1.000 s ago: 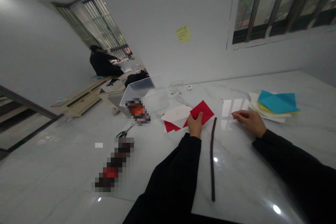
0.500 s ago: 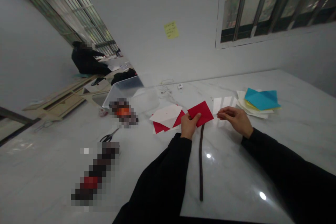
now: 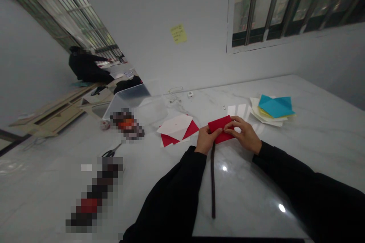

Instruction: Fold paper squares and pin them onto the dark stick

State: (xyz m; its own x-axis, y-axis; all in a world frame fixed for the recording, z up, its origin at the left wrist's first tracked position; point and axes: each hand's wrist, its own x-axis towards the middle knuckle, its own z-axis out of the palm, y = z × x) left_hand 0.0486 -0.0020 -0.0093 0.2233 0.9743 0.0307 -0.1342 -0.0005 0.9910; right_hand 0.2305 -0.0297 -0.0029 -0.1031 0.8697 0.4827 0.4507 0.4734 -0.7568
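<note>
A folded red paper (image 3: 219,124) is held just above the white marble table (image 3: 256,182), between both hands. My left hand (image 3: 204,140) pinches its left edge with thumb on top. My right hand (image 3: 244,133) grips its right side with fingers curled over it. A long dark brown stick (image 3: 213,180) lies on the table below the paper, running toward me between my black sleeves.
A small stack of red and white sheets (image 3: 176,129) lies left of my hands. Blue, yellow and white papers (image 3: 272,108) sit at the right. Scissors (image 3: 111,152), a clear plastic bin (image 3: 134,102) and blurred items lie to the left. A person in black sits far off.
My right hand moved left from the table and took hold of the red paper. The paper came toward me, off the stack, now held by both hands.
</note>
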